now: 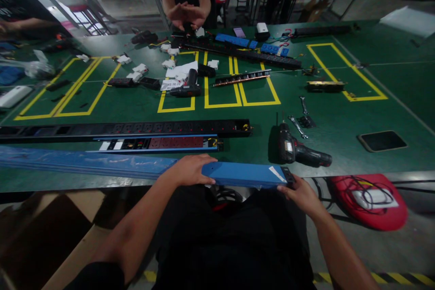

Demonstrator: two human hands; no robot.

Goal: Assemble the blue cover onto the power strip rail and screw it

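Note:
A long blue power strip housing [132, 165], glossy as if wrapped in film over its left part, lies along the near table edge. My left hand [192, 170] grips it from above, thumb on the near side and fingers over the far side. At its right end sits a black end piece [288, 176], held by the fingers of my right hand [301, 192]. A white label [277, 173] is stuck near that end. Just beyond lie an open power strip with dark red sockets [176, 143] and a longer black power strip [156, 129].
A cordless drill [288, 147], two wrenches [299, 127] and a phone [382, 140] lie to the right. Another drill [186, 86] rests mid-table among white connectors. Across the table are a co-worker's hands [186, 14]. A red stool [390, 208] stands at lower right.

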